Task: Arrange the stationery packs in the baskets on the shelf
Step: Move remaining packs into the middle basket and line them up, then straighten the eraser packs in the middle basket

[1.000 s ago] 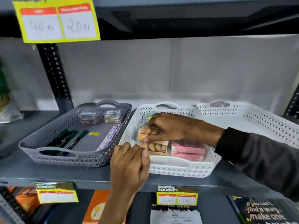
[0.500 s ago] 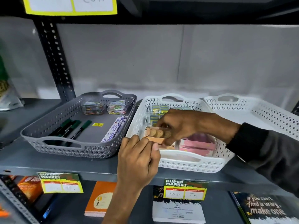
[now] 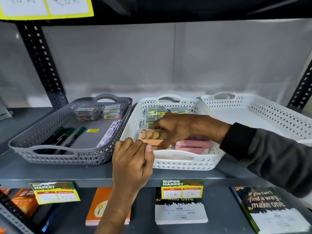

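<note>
A white middle basket (image 3: 185, 163) on the grey shelf holds an orange-tan pack (image 3: 152, 135) at its front left, pink packs (image 3: 194, 144) at the front right and small yellow-green packs (image 3: 160, 109) at the back. My right hand (image 3: 175, 129) reaches into it from the right, fingers closed on the orange-tan pack, which lies on another tan pack. My left hand (image 3: 133, 159) grips the basket's front left rim with curled fingers. A grey basket (image 3: 50, 149) to the left contains green markers (image 3: 67, 135), clear clip boxes (image 3: 99, 112) and a purple-printed pack (image 3: 109, 132).
A second white basket (image 3: 270, 112) stands at the right, its floor bare. Slotted black uprights (image 3: 42, 65) frame the shelf. Price tags (image 3: 182, 189) hang on the shelf's front edge. Notebooks (image 3: 180, 210) lie on the lower shelf.
The view has tilted slightly down. My right hand has shifted a little with the orange-tan pack in the front left of the middle basket. My left hand has stayed on the rim.
</note>
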